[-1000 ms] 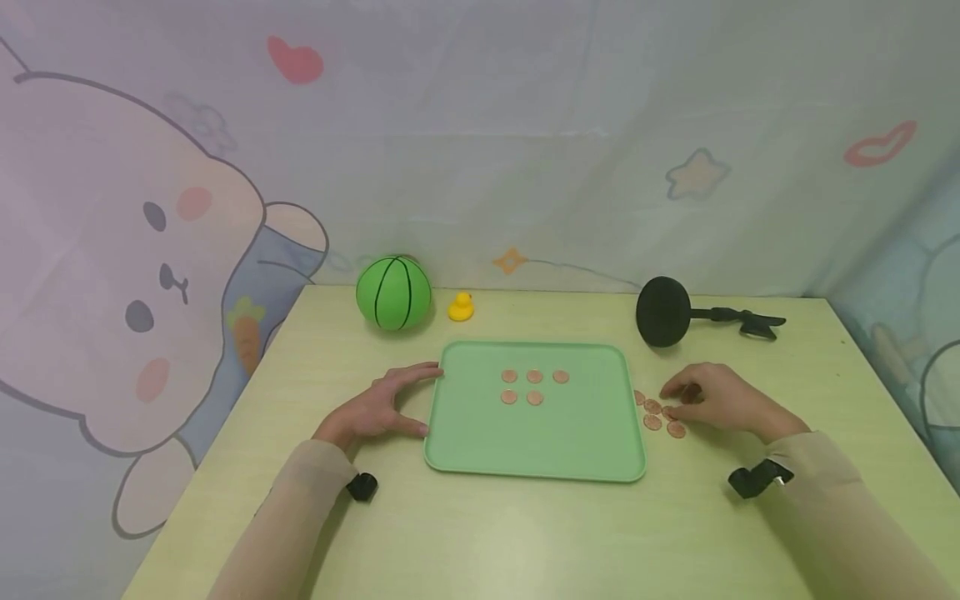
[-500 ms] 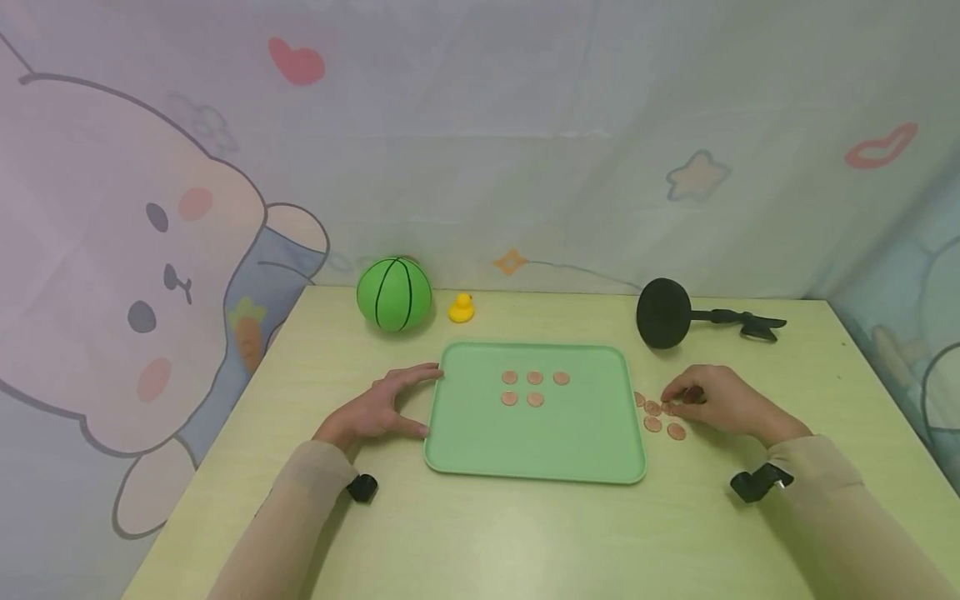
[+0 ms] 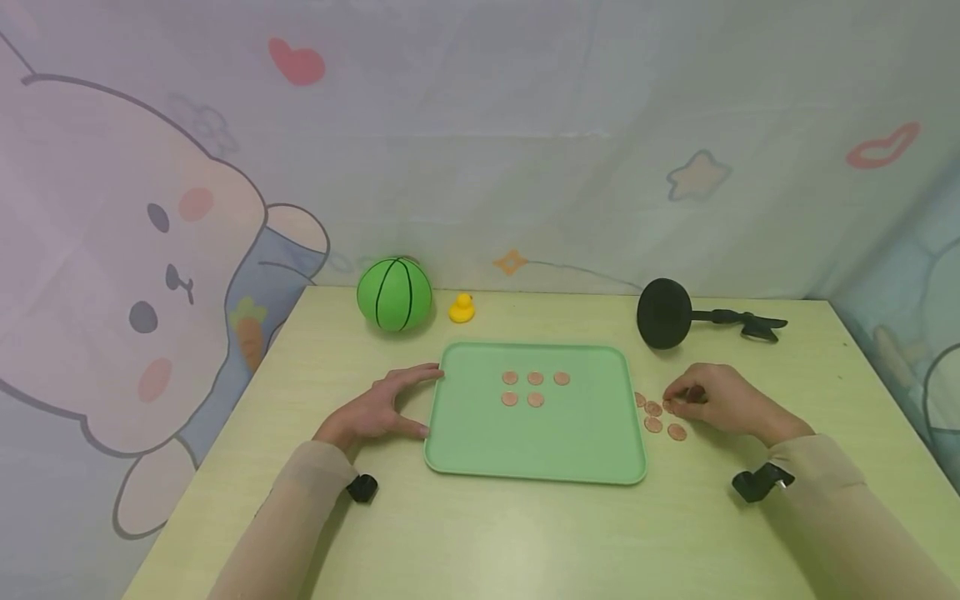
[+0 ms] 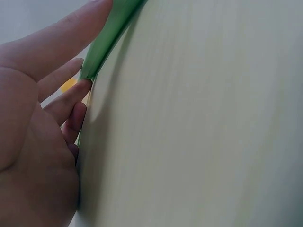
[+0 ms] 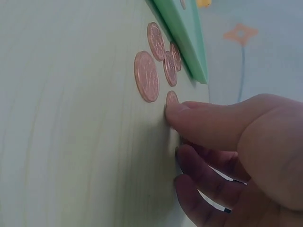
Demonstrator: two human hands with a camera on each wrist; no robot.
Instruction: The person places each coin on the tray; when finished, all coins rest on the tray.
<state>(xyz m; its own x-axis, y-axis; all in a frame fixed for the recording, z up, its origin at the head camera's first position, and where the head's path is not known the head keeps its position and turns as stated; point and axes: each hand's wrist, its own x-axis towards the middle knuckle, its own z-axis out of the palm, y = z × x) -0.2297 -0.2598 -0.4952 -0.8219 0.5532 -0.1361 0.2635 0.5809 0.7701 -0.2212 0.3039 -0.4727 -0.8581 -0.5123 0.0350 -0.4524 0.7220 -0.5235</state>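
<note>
Left hand point(image 3: 372, 410) is lying flat on the table point(image 3: 480, 533), fingers straight and spread, thumb and forefinger bracketing the left edge of the tray point(image 3: 465, 433); in the left wrist view the fingertips point(image 4: 80, 87) are touching the green rim point(image 4: 106, 40), gripping nothing. Right hand point(image 3: 716, 400) is resting on the table just off the tray's right edge, fingers curled, thumb and forefinger closing on a coin point(image 3: 670, 406) at the near side of a loose cluster. In the right wrist view the thumb tip point(image 5: 177, 111) is pressing against that coin point(image 5: 172, 98), which is lying flat on the table; whether it is lifted at all cannot be told. Loose coins point(image 3: 652, 423) are lying between the tray's right edge and the right hand, some touching or overlapping close to the rim point(image 5: 189, 47). Five coins point(image 3: 535, 378) are sitting on the tray, toward its far middle: three in a back row, two in a row in front. Ball point(image 3: 393, 293) and duck point(image 3: 461, 307) are standing near the table's far edge, left of centre, just beside each other. A black round-headed tool point(image 3: 664, 313) is lying toward the far right corner, handle pointing right.
</note>
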